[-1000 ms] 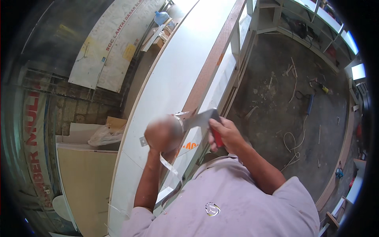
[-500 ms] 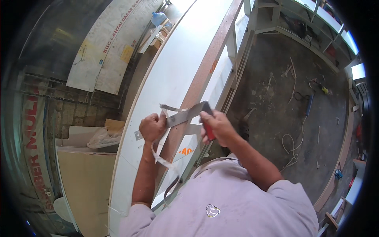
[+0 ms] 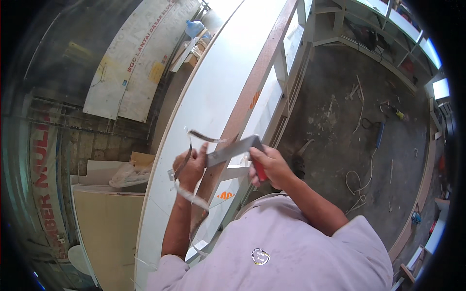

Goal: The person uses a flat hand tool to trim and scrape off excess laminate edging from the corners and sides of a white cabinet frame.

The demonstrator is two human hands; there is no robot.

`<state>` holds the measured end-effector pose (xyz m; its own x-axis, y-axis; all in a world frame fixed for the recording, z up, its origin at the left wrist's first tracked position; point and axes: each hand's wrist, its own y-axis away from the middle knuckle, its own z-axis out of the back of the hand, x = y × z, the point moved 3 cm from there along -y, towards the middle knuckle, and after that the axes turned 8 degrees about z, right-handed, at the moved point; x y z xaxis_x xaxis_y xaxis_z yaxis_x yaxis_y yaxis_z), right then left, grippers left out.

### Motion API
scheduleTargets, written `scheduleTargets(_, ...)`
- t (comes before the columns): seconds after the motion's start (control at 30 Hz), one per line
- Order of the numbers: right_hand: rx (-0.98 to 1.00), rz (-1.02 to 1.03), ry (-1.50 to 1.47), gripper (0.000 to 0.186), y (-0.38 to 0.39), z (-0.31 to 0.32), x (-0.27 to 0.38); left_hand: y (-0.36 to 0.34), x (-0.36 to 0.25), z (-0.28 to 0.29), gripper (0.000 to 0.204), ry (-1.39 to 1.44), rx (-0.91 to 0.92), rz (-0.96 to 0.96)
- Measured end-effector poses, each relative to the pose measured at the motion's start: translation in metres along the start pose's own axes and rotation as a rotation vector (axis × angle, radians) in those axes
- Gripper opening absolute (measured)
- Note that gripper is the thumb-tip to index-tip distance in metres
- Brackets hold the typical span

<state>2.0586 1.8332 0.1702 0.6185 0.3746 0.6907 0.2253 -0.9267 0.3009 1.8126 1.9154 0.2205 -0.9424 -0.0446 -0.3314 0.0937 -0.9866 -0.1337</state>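
Observation:
My right hand [image 3: 273, 166] is closed round the red handle [image 3: 260, 170] of an L-shaped tool. Its broad grey metal blade [image 3: 230, 152] reaches left across a long reddish-brown wooden rail [image 3: 245, 99]. My left hand [image 3: 190, 169] is closed at the far part of the blade, whose tip shows just left of the fist. A thin, curling strip [image 3: 194, 199], pale with a dark side, loops round the left hand and hangs down along the forearm. Whether the left fingers also grip the strip is hidden.
A long white panel [image 3: 213, 68] lies under the rail, with white framing on its right. On the concrete floor are a blue tool [image 3: 380, 135] with a cord and scattered scraps. Boards [image 3: 109, 223] and a clear plastic bag [image 3: 128, 175] stand at left; a blue bottle [image 3: 194, 28] sits farther back.
Both hands and the tool have shifted slightly down in the view. The curling strip has swung, its upper end moving left and its loop now crossing in front of my left hand.

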Motion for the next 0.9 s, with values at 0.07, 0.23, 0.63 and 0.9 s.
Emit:
scheduleTargets(0.07,-0.019,0.008,0.018,0.033,0.003,0.010,0.013,0.004,-0.024,-0.005,0.066,-0.068,-0.013,-0.031)
scheduleTargets(0.23,-0.019,0.037,0.063,0.034,-0.031,0.001,0.024,-0.033,-0.025,-0.008,0.062,-0.112,-0.044,-0.051)
scheduleTargets(0.63,-0.009,0.038,0.052,0.036,-0.041,0.028,0.047,-0.056,-0.035,-0.034,0.056,-0.066,0.133,0.126)
scheduleTargets(0.9,-0.009,0.052,0.083,0.034,-0.061,0.033,0.070,-0.079,-0.043,-0.045,0.057,-0.073,0.052,0.046)
